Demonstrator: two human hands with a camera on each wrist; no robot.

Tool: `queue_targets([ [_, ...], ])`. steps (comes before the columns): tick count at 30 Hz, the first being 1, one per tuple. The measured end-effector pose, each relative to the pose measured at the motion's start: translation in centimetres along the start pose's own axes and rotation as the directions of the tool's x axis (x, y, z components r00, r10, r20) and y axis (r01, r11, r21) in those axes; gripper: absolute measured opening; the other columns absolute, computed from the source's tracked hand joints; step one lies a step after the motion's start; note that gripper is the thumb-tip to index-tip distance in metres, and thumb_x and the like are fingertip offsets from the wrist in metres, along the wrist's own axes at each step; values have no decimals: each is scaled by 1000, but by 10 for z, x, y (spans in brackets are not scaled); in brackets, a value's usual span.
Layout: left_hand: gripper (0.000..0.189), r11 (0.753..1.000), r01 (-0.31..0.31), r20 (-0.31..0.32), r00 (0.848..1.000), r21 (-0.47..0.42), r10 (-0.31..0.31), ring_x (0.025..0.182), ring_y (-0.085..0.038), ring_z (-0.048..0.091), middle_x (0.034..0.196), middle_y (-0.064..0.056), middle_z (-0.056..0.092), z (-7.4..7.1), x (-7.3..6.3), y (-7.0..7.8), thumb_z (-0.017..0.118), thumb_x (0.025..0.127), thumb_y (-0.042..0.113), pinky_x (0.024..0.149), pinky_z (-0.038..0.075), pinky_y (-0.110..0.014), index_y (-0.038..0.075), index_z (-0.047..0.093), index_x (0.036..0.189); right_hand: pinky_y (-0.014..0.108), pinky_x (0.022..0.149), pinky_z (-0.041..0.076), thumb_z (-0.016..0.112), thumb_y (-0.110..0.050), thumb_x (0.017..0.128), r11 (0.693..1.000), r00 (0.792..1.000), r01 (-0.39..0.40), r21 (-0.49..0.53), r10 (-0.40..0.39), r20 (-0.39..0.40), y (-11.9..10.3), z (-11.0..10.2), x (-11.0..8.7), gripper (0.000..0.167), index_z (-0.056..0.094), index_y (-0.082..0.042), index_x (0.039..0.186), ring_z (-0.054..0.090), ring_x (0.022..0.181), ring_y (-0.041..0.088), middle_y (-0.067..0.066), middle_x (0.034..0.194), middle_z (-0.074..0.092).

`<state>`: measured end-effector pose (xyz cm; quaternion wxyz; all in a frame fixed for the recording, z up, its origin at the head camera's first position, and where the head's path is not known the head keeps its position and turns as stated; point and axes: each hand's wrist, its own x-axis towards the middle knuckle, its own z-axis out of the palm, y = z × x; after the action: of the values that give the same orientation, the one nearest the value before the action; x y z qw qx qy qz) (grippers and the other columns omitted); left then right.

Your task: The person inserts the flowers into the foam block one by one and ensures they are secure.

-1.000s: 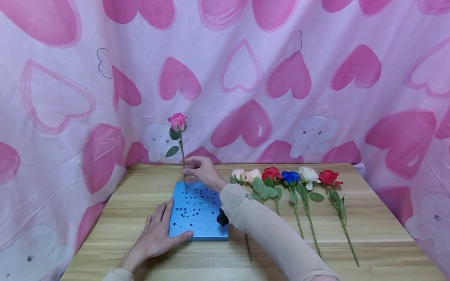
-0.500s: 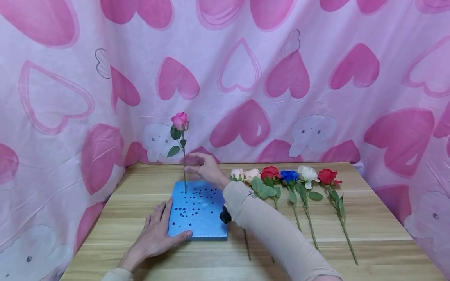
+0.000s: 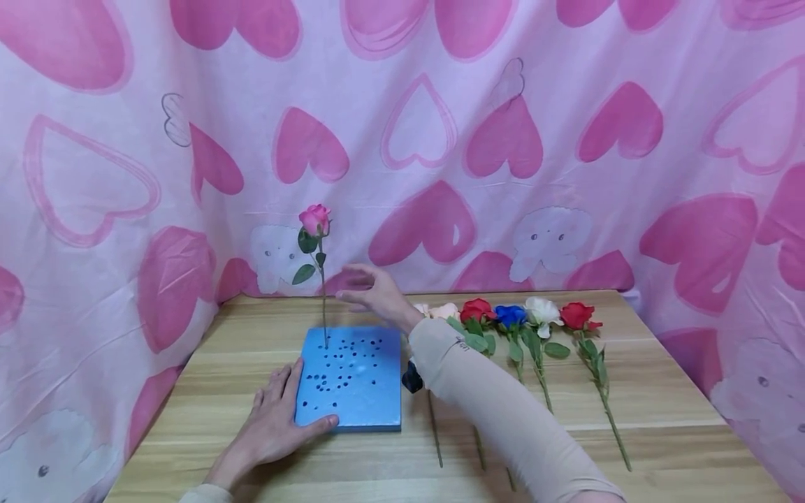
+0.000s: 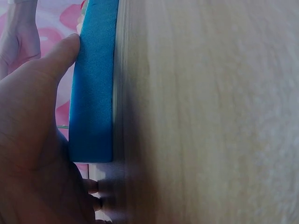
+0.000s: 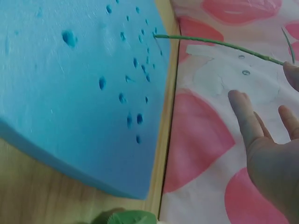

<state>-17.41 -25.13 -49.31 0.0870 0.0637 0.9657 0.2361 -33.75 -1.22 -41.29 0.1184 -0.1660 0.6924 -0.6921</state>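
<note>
A pink rose (image 3: 314, 220) stands upright, its stem (image 3: 323, 300) planted in a hole near the far left corner of a blue foam block (image 3: 371, 409). Just right of that stem is my right hand (image 3: 380, 293), fingers spread and holding nothing. The right wrist view shows the green stem (image 5: 210, 42) rising from the block, with a gap between it and most fingers of the hand (image 5: 271, 158). My left hand (image 3: 273, 419) rests along the block's left side, fingers fairly straight, thumb at the near edge. In the left wrist view the thumb touches the block (image 4: 93, 93).
To the right, a row of roses lies on the wooden table (image 3: 214, 398): pale peach (image 3: 445, 311), red (image 3: 476, 309), blue (image 3: 511, 316), white (image 3: 542, 311) and another red one (image 3: 577, 316). My right forearm passes over some stems. A pink heart-print curtain (image 3: 352, 63) hangs behind.
My right hand has let go of the pink rose's stem and drawn away to the right, fingers opening. The rose stays standing. The left hand keeps its place on the block.
</note>
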Motion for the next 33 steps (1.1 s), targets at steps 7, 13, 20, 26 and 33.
queue_targets([
  [7,140,1000,11,13,1000,-8,-11,164,-63,12,180,-37,14,2,1,-1,72,88,87,127,7,-85,5,4,179,53,100,65,84,-6,100,999,1000,-6,35,5,19,-9,-15,-5,70,55,-16,163,73,127,38,21,153,60],
  [13,139,1000,12,12,1000,-2,-12,165,-62,13,179,-37,15,1,0,1,72,89,85,128,7,-85,4,4,179,53,99,66,84,-13,102,999,999,37,-9,-36,26,-16,-34,-11,67,55,-16,162,77,120,38,20,150,63],
  [20,139,1000,3,7,1000,-4,-3,165,-62,13,179,-37,15,2,0,1,73,88,84,128,7,-84,4,4,179,58,108,61,83,-16,103,995,997,77,-66,-75,26,-26,-60,-21,69,52,-11,165,73,127,39,19,149,64],
  [26,139,1000,-2,7,1000,-17,2,165,-62,11,179,-36,14,2,0,-1,73,88,84,127,4,-85,5,3,179,56,108,61,81,-15,104,993,996,93,-73,-92,18,-29,-84,-31,63,56,-13,162,71,132,37,19,150,65],
  [33,140,1000,9,14,1000,-10,-9,164,-63,10,179,-37,13,2,1,0,73,88,85,127,3,-85,5,2,179,58,106,61,83,-14,103,995,997,77,-56,-77,-5,-30,-107,-43,63,57,-18,161,71,133,34,24,156,59],
])
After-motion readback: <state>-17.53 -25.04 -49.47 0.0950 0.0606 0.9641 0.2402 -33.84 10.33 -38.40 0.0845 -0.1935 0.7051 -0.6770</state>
